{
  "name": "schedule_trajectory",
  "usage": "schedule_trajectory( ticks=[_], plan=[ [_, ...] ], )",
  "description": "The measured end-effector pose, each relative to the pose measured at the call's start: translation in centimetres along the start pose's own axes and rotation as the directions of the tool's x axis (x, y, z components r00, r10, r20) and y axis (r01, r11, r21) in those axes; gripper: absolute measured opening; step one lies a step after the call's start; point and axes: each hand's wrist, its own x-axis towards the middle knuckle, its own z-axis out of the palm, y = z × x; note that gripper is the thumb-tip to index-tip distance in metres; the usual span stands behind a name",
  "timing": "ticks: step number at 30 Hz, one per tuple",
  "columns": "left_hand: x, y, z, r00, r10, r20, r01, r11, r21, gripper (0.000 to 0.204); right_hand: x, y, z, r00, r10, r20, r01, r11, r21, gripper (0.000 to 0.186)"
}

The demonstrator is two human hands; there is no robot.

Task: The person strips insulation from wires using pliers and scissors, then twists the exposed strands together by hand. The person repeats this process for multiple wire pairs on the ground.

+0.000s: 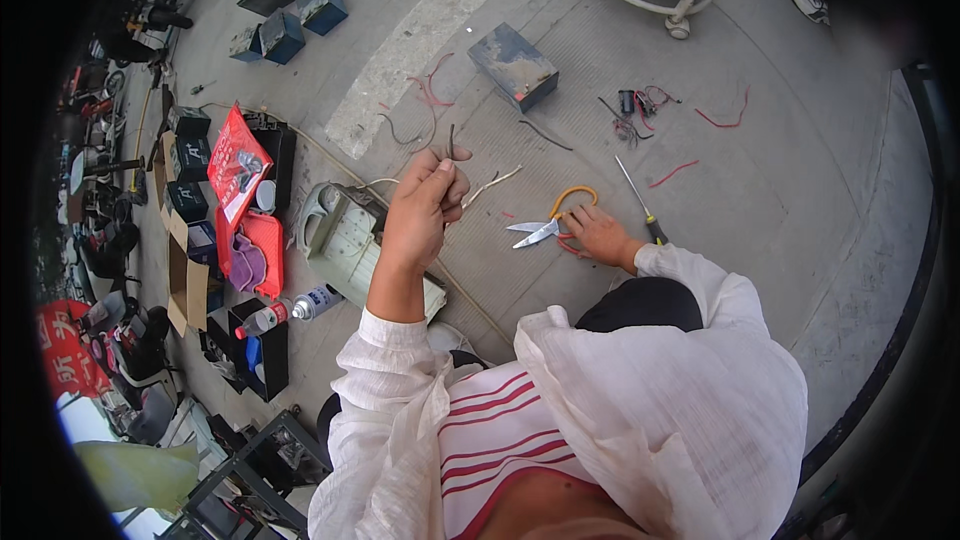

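Wires [452, 145] stick up from the raised left hand [424, 210], whose fingers are clamped around them. The right hand [600, 235] rests on the pavement [780, 190], closed on the yellow-handled scissors [550, 225], blades apart. A screwdriver [640, 202] lies just beside it; a grey box [513, 65] sits farther off.

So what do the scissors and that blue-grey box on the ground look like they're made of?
Scissors: bright bare metal blades that glint, with orange loop handles that look like plastic, under the right hand. Box: dull blue-grey, scuffed, hard-edged casing, probably plastic, though painted metal is possible.
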Motion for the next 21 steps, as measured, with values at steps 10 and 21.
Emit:
schedule_trajectory(
  ticks=[10,21],
  plan=[
    [0.9,6.9,0.5,0.970,0.243,0.022,-0.243,0.970,-0.030,0.019,0.9,2.3,2.9,0.986,0.130,0.102,-0.136,0.989,0.060,0.026],
    [-0.5,13.7,-1.3,0.956,0.274,0.102,-0.219,0.903,-0.370,0.026,3.5,-1.8,-22.4,0.853,0.521,0.016,-0.338,0.531,0.777,0.042]
  ],
)
